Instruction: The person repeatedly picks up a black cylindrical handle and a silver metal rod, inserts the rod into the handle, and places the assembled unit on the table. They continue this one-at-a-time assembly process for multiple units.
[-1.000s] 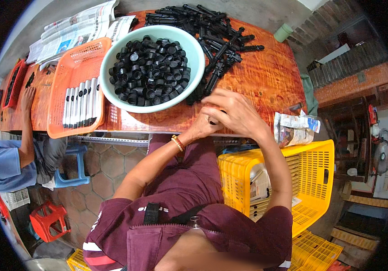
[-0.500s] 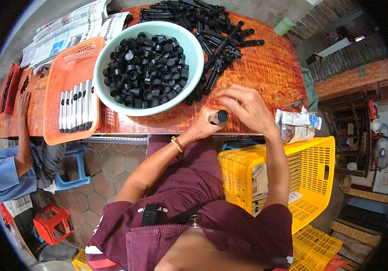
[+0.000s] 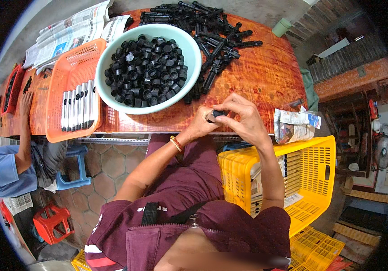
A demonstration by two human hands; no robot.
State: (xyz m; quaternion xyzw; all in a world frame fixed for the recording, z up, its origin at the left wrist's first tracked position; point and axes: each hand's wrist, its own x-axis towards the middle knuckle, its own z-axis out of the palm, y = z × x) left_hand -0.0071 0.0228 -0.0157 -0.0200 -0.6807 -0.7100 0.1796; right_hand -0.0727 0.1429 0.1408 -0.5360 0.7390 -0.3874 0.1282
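Just over the table's near edge, my left hand (image 3: 197, 124) is wrapped round a tube (image 3: 210, 117), most of it hidden in the fist. A black cap (image 3: 219, 113) sits at the tube's upper end. Thumb and fingers of my right hand (image 3: 247, 118) pinch this cap from the right side. Beyond my hands stands a pale green basin (image 3: 196, 56) heaped with small black caps (image 3: 146, 72). Left of it, several silver tubes (image 3: 78, 106) lie side by side in an orange basket (image 3: 51, 97).
Black plastic parts (image 3: 214, 43) are piled on the table (image 3: 266, 77) behind the basin. A yellow crate (image 3: 314, 180) stands right of my legs, with a folded newspaper packet (image 3: 295, 124) above it. At far left, a co-worker's arm (image 3: 23, 131) rests at the table by a red basket (image 3: 11, 92).
My right hand has come left and down from above the tube and now grips the black cap. My left hand stays nearly in place round the tube.
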